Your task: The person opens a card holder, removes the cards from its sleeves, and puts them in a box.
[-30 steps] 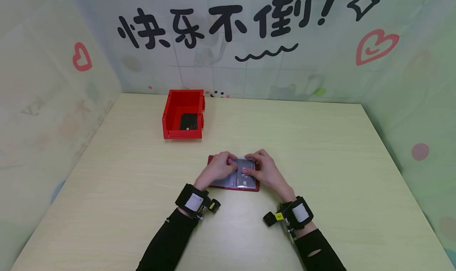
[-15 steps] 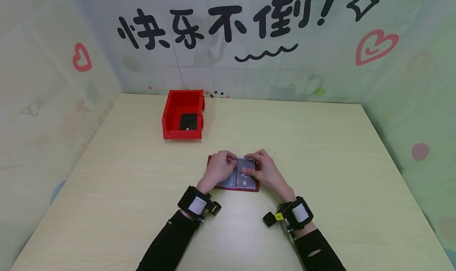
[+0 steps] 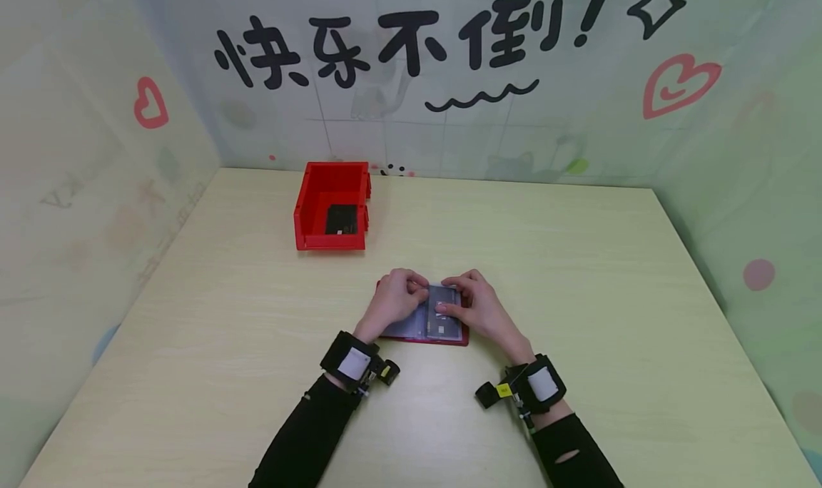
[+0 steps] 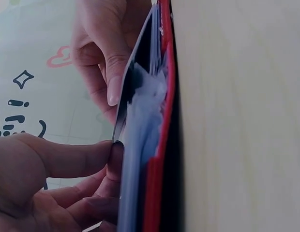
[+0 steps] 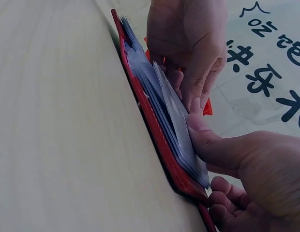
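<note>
An opened red card holder [image 3: 465, 337] with clear plastic sleeves lies on the table, in front of both hands. A greyish card [image 3: 442, 329] lies at its right-hand page, partly covered by the right thumb. My left hand [image 3: 397, 299] pinches the inner edge of that card [image 4: 122, 108] between thumb and fingertip; whether sleeve film is caught too I cannot tell. The right hand [image 3: 480, 308] grips the holder's right side, its thumb pressing the card [image 5: 173, 116] and its fingers at the outer edge. In the right wrist view the card stands tilted away from the stacked sleeves [image 5: 159, 104].
A red bin [image 3: 330, 242] stands at the back left of the table [image 3: 546, 252], with a flat black item [image 3: 341, 219] inside. Printed cloth walls [image 3: 411, 138] enclose the table at the back and sides. Both wrists wear black camera straps [image 3: 349, 363].
My left hand shifts slightly up and right over the holder, its fingers staying at the card's inner edge. The right hand and the card holder look almost unmoved.
</note>
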A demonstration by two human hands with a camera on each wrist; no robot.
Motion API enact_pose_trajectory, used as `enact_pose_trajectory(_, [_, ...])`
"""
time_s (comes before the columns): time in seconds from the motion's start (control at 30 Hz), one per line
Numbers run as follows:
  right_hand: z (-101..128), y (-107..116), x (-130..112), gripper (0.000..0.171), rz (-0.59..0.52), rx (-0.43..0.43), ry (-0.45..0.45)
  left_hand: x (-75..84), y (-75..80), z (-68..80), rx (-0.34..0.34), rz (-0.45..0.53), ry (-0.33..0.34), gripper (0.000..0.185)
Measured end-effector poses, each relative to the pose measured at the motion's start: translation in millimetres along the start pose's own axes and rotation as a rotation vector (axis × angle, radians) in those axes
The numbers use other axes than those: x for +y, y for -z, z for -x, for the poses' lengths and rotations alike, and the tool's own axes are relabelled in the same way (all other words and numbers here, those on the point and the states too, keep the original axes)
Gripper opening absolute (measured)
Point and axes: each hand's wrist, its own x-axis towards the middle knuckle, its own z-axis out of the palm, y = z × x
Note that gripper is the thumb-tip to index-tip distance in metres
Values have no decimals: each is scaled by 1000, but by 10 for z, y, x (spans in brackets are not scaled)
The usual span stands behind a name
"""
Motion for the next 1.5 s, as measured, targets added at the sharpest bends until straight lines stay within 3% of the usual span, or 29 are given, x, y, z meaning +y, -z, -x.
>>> enact_pose_trajectory(0.37, [12, 5, 18, 43, 6, 6, 20, -20, 73, 4, -91, -25, 23, 28])
enact_pose_trajectory(0.6, [12, 12, 16, 44, 7, 8, 1, 3, 56, 11, -73, -40, 20, 47])
enact_pose_trajectory(1.1, [3, -7, 15, 43, 16, 4, -3, -77, 116, -56, -143, 73, 118, 37])
enact_pose_trajectory(1.33, [-3, -1, 14, 44, 13, -2, -8, -77, 155, -36, -132, 123, 147, 30])
enact_pose_trajectory(1.5, [-5, -6, 15, 44, 14, -1, -8, -77, 189, -8, -123, 107, 139, 28])
